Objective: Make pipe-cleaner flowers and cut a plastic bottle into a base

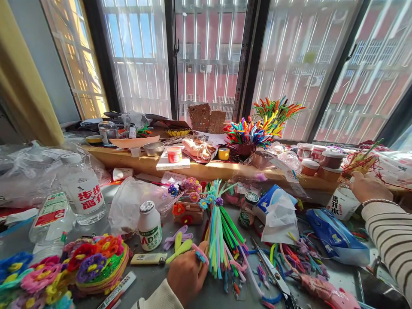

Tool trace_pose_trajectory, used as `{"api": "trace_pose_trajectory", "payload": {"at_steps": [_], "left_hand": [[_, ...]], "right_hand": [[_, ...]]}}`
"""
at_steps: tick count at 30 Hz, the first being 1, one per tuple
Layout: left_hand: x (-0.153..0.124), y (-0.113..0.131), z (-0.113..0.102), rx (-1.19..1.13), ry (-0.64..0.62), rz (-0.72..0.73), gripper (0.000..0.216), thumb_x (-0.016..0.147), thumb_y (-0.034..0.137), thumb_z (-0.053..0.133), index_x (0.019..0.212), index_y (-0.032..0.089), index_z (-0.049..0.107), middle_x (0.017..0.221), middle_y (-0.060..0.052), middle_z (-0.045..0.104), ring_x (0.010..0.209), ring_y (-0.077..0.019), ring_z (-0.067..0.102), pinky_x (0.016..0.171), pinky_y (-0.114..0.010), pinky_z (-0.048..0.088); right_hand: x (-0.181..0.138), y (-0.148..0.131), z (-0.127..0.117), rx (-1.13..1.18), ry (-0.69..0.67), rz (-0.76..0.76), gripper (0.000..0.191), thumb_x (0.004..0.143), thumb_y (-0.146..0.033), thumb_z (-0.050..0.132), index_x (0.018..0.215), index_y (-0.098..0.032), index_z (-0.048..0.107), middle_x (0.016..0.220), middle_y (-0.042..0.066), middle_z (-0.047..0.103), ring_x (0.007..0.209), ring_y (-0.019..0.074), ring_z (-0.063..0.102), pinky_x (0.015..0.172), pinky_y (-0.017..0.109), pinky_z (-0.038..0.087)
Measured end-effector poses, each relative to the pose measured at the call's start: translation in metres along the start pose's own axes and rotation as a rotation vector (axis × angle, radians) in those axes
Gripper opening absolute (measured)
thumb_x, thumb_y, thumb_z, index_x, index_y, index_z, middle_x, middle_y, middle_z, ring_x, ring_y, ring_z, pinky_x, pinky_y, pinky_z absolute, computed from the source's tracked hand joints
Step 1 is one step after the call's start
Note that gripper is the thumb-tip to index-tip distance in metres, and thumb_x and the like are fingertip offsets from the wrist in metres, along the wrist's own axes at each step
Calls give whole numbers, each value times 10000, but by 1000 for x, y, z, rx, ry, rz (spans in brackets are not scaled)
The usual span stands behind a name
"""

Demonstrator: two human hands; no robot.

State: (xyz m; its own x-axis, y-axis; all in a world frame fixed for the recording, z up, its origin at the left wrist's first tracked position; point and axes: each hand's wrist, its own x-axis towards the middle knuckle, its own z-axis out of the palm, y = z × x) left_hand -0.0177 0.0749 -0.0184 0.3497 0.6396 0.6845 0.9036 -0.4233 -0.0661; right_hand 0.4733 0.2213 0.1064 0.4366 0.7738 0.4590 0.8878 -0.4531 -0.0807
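Observation:
My left hand is closed at the front centre, pinching a small pipe-cleaner piece with a pink and blue curl. Yellow-green pipe-cleaner loops lie against its fingers; whether they belong to the same piece I cannot tell. Just right of that hand stands a bundle of long pipe cleaners, mostly green and white. At the far right, my right hand is wrapped round the upper part of a clear plastic bottle with a white label. The bottle stands tilted near the sill, its top hidden by the fingers.
Scissors lie among pipe-cleaner scraps, near a pink glue gun. A white AD bottle, a lighter and a basket of pipe-cleaner flowers are on the left. Blue tissue packs and lidded jars are on the right.

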Motion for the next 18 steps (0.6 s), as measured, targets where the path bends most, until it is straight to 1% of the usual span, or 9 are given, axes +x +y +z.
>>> {"api": "trace_pose_trajectory", "payload": {"at_steps": [1, 3, 6, 9, 11, 13, 15, 16, 18], "left_hand": [[0, 0, 0, -9, 0, 3, 337, 788, 257, 270, 868, 142, 577, 468, -13, 575, 415, -120, 543, 405, -211, 393], [0, 0, 1, -20, 8, 6, 333, 786, 242, 272, 879, 130, 571, 474, -12, 575, 415, -122, 542, 411, -217, 393], [1, 1, 0, -6, 9, 1, 317, 781, 222, 283, 883, 128, 568, 481, -11, 574, 420, -125, 539, 407, -221, 385], [1, 1, 0, 7, 16, -7, 293, 774, 209, 307, 896, 127, 560, 488, -14, 572, 428, -125, 534, 411, -219, 379], [1, 0, 0, -13, 16, -19, 277, 767, 203, 331, 928, 123, 542, 496, -13, 569, 431, -128, 530, 417, -221, 379], [2, 0, -1, -70, -2, -64, 270, 762, 202, 349, 957, 118, 517, 511, -12, 566, 447, -135, 531, 430, -230, 388], [4, 1, -7, -183, -42, -150, 261, 764, 214, 353, 963, 119, 494, 532, -12, 559, 464, -136, 528, 451, -239, 401], [4, 3, -12, -267, -64, -198, 253, 769, 224, 352, 962, 124, 481, 543, -8, 553, 468, -130, 522, 463, -241, 407], [6, 9, -26, -517, -97, -236, 230, 775, 255, 356, 946, 140, 458, 579, 1, 538, 468, -102, 499, 497, -237, 421]], "right_hand": [[-2, 0, -3, 0, -1, -1, 392, 716, -219, 453, 1084, -90, 491, 986, 249, 476, 880, 301, 470, 534, 353, 267], [-7, -1, -15, 4, 61, 1, 396, 744, -275, 428, 1086, -85, 488, 1012, 261, 451, 842, 296, 483, 514, 349, 258], [-19, -9, -44, 31, 311, -32, 445, 774, -359, 374, 1100, -73, 470, 1009, 260, 437, 824, 282, 484, 492, 335, 243], [-31, -21, -83, 51, 546, -51, 457, 753, -433, 389, 1052, -108, 504, 988, 215, 466, 777, 255, 496, 481, 316, 239], [-39, -31, -110, 44, 650, -141, 433, 752, -438, 400, 1015, -117, 521, 936, 188, 499, 799, 227, 486, 498, 298, 264], [-50, -43, -134, 34, 702, -245, 396, 746, -423, 427, 956, -107, 542, 860, 162, 526, 818, 206, 474, 533, 276, 293], [-69, -58, -153, 48, 690, -363, 347, 746, -409, 438, 856, -106, 565, 743, 119, 542, 751, 178, 477, 566, 251, 313], [-81, -66, -160, 84, 681, -399, 334, 745, -413, 437, 809, -110, 563, 700, 97, 540, 700, 162, 476, 567, 240, 317], [-114, -86, -169, 170, 630, -440, 333, 730, -446, 439, 718, -130, 544, 623, 52, 520, 582, 128, 451, 533, 226, 313]]}}
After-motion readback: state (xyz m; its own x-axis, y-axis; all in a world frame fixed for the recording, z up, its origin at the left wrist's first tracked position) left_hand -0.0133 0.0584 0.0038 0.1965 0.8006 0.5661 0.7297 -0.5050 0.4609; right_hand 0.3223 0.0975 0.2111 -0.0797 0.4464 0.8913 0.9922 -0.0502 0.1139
